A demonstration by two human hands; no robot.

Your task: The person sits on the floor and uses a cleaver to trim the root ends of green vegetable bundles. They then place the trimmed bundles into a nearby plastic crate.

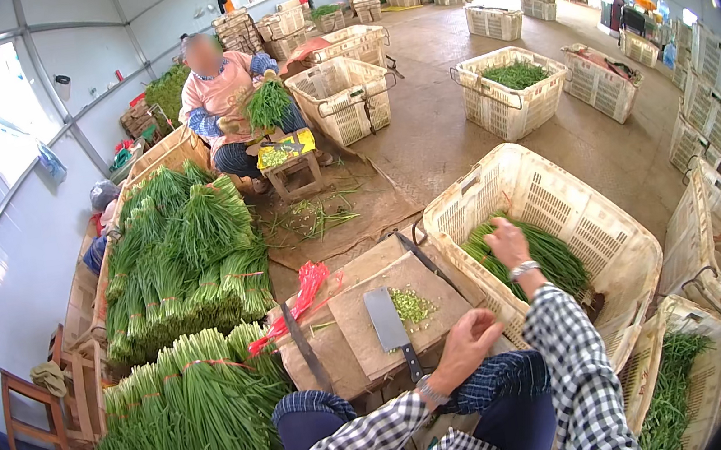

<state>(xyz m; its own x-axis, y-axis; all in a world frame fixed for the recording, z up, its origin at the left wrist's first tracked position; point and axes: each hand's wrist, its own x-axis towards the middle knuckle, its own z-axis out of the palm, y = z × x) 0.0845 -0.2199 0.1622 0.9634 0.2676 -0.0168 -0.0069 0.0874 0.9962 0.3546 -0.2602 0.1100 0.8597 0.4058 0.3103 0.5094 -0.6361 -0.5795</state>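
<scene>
My right hand [508, 242] reaches into a cream plastic crate [606, 220], over a bundle of long green stalks [553, 261]; whether its fingers grip any is unclear. My left hand [469, 346] hovers above my knee, fingers curled, with nothing visible in it. In front of me is a low bench with a wooden board [353, 321]. On the board lie a cleaver [387, 320] with a black handle towards me and a small pile of chopped pale-green stalk ends [412, 305]. Red plastic strips [296, 305] lie at the bench's left side.
Bundled green stalks [187, 412] are heaped at my left. Another person [234, 98] sits ahead, holding greens beside a small wooden stool [294, 176]. More plastic crates stand ahead [515, 102] and at my right [709, 329]. Scraps of stalk litter the floor mat.
</scene>
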